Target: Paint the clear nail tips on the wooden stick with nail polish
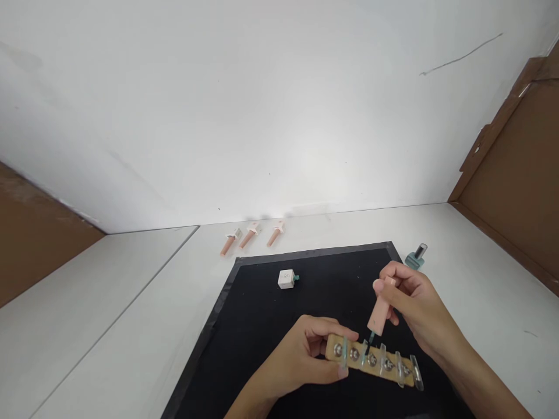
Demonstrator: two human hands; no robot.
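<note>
1. We see the brush (369, 344) at the second clear tip (364, 356) from the left-hand end of the strip (378, 368); we judge that a coating step is in hand, since the first two tips look faintly green; whether the bristles truly touch, we cannot tell.
2. We think the next move calls for a light, even stroke, with the strip kept steady.
3. Our left hand (311, 354) is nearly closed, thumb and fingers pinching the strip's left end; the strip is above the black mat (332, 297), slightly tilted.
4. Our right hand (406, 297) is closed around the pink cap (379, 317), brush downward; the two hands are apart.
5. The white bottle (286, 279), its green neck uncapped, lies on the mat, beyond the left hand.
</note>
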